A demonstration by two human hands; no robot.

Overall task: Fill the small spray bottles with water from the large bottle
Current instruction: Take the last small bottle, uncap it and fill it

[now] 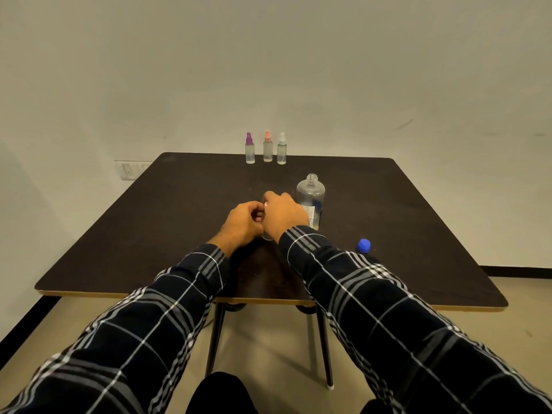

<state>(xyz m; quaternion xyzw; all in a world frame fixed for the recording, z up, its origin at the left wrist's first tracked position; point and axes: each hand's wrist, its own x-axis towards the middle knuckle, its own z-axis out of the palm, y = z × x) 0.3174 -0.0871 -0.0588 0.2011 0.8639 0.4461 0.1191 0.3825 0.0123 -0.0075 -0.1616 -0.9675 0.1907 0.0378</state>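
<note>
A small clear spray bottle (pixel 266 236) stands at the table's middle, mostly hidden by my hands. My left hand (pixel 242 224) grips its body. My right hand (pixel 283 215) curls over its top, which I cannot see. The large clear bottle (pixel 311 200) stands uncapped just right of my right hand, nearly empty with a little liquid at the bottom. Its blue cap (pixel 363 245) lies on the table to the right. Three small spray bottles stand in a row at the far edge: purple-topped (pixel 249 149), pink-topped (pixel 267 147) and white-topped (pixel 281 150).
The dark square table (pixel 149 234) stands against a pale wall. A wall socket (pixel 128 171) sits left of the table's far corner. My knees show below the near edge.
</note>
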